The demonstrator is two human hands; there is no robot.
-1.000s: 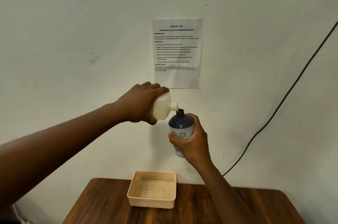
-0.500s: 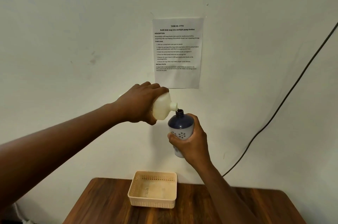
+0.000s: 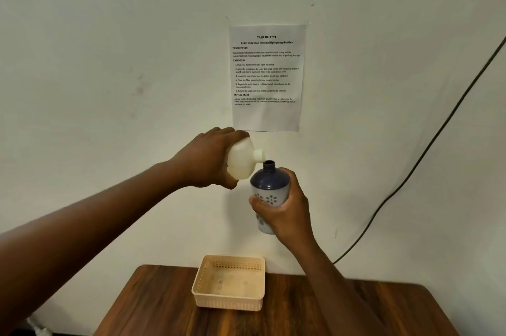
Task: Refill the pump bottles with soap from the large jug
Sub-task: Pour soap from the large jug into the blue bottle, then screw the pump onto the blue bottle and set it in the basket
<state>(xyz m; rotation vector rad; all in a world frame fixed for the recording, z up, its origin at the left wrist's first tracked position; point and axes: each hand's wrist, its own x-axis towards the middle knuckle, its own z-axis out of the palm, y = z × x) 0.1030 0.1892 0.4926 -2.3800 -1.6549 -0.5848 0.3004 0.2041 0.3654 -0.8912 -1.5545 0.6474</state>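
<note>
My left hand (image 3: 208,160) grips a cream-white soap jug (image 3: 242,159), tipped sideways with its spout pointing right. The spout sits just above and left of the open neck of a pump bottle (image 3: 269,185). That bottle has a dark blue top and a white lower part with blue flower marks, and it carries no pump head. My right hand (image 3: 287,207) holds it upright around its middle, raised in the air in front of the wall. No stream of soap can be made out between spout and neck.
A beige plastic basket (image 3: 201,279) with a perforated rim stands on the wooden table (image 3: 153,305) against the wall, below both hands. A printed task sheet (image 3: 267,78) is taped to the wall, and a black cable (image 3: 427,149) runs down it on the right.
Both hands hold almost the same pose. The jug's spout has drawn back very slightly to the left of the bottle's neck.
</note>
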